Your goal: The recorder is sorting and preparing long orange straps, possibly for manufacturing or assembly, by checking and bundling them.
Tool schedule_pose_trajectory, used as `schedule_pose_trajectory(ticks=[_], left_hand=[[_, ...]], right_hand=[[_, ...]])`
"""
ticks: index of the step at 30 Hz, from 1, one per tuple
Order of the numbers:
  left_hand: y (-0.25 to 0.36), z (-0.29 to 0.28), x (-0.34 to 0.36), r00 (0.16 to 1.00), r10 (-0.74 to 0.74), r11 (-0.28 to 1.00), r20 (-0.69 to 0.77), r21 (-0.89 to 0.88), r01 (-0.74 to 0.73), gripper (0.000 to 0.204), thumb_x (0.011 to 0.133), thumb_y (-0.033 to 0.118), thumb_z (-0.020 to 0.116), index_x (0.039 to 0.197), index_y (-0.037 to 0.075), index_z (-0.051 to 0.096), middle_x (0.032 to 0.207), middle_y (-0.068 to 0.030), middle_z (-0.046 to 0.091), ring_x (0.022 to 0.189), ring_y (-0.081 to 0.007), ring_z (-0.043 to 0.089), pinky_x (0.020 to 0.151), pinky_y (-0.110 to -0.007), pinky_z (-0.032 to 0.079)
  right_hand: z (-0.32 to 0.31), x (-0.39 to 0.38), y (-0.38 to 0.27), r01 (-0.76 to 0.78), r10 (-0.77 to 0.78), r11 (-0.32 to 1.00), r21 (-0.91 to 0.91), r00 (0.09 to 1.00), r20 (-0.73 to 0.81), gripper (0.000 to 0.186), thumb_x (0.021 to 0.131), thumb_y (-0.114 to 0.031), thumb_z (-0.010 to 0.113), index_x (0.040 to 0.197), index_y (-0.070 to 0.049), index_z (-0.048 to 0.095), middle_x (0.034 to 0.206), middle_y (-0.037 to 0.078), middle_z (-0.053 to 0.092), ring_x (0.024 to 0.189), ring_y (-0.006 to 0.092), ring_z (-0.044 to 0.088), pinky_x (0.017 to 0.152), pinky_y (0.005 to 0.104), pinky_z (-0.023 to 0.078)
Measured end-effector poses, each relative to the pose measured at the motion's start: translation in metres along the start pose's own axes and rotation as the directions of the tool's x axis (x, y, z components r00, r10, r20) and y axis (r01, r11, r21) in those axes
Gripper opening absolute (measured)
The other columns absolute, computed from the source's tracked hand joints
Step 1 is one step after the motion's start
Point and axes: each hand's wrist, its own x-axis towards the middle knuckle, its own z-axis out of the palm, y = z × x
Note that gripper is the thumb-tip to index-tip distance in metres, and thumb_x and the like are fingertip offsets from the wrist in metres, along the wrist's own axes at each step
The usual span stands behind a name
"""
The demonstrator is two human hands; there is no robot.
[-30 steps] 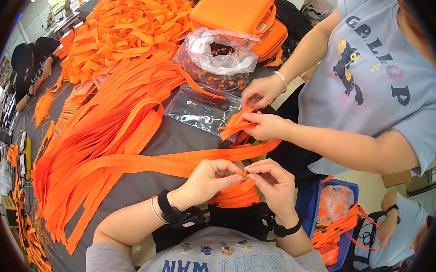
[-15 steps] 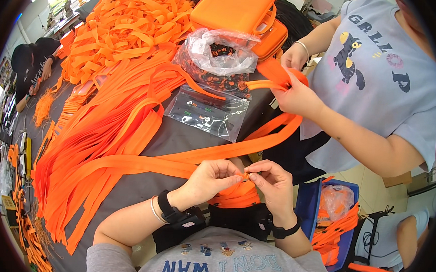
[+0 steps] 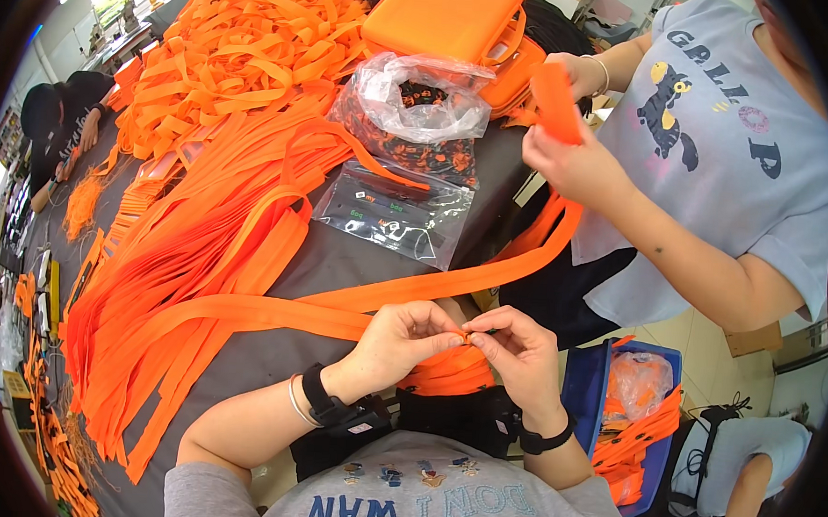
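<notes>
My left hand (image 3: 410, 338) and my right hand (image 3: 510, 348) meet near the table's edge, both pinched on a small orange-and-dark piece (image 3: 466, 337), too small to make out fully. Just below lies a bundle of orange zipper tape (image 3: 441, 372) with dark bits along its lower edge. Long orange tapes (image 3: 242, 315) cross the table in front of my hands. To my right, a co-worker's hands (image 3: 569, 164) hold a length of orange tape (image 3: 558, 102) up above the table edge.
Orange strap piles (image 3: 229, 38) and zipper tapes (image 3: 180, 246) cover much of the grey table (image 3: 301, 262). Orange cases (image 3: 436, 26), a plastic bag (image 3: 403, 117) and a clear pouch (image 3: 393, 215) lie at the back. A blue bin (image 3: 579, 408) and two other people (image 3: 56, 127) (image 3: 751, 445) are at the sides.
The co-worker's hands have risen toward the back with the orange tape, shifting the long loop with them. My hands have barely moved. The person at lower right has shifted.
</notes>
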Motion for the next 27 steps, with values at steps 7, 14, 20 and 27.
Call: schedule_pose_trajectory(ticks=[7,14,20,27], left_hand=[[0.000,0.003,0.002,0.996,0.088,0.991,-0.015,-0.104,-0.089,0.013,0.085,-0.001,0.061,0.097,-0.001,0.059,0.096,-0.0052,0.063,0.085,-0.0082,0.058,0.077,-0.022,0.047],[0.002,0.010,-0.001,0.984,0.161,0.984,-0.072,0.095,-0.154,0.022,0.084,-0.003,0.060,0.106,-0.002,0.060,0.095,-0.0039,0.063,0.084,-0.0077,0.058,0.078,-0.023,0.047],[0.003,0.005,-0.003,0.995,0.084,0.967,-0.062,0.246,-0.067,0.021,0.083,0.001,0.062,0.105,-0.002,0.061,0.091,-0.0029,0.064,0.081,-0.0066,0.058,0.073,-0.021,0.047],[0.009,0.002,0.000,0.986,-0.160,0.981,0.045,-0.104,0.164,0.018,0.085,0.004,0.063,0.102,0.002,0.062,0.091,-0.0033,0.063,0.082,-0.0072,0.058,0.073,-0.021,0.046]], right_hand=[[0.009,0.001,0.008,0.037,-0.021,0.988,0.151,0.994,-0.106,0.013,0.083,0.008,0.059,0.095,0.004,0.062,0.093,0.008,0.062,0.086,0.0114,0.059,0.076,0.0217,0.047],[0.014,-0.001,0.010,0.045,-0.008,0.972,0.229,0.987,-0.159,0.015,0.082,0.008,0.061,0.096,0.002,0.059,0.095,0.007,0.061,0.088,0.0114,0.060,0.076,0.0220,0.048],[0.006,0.000,0.011,0.042,-0.046,0.999,-0.027,0.990,-0.137,0.022,0.079,0.002,0.067,0.098,0.000,0.057,0.087,0.002,0.059,0.077,0.0062,0.056,0.067,0.0188,0.045],[0.013,0.017,-0.001,-0.038,0.051,0.995,0.097,0.990,-0.131,0.024,0.079,0.002,0.067,0.099,-0.002,0.054,0.081,0.000,0.055,0.074,0.0051,0.054,0.066,0.0180,0.044]])
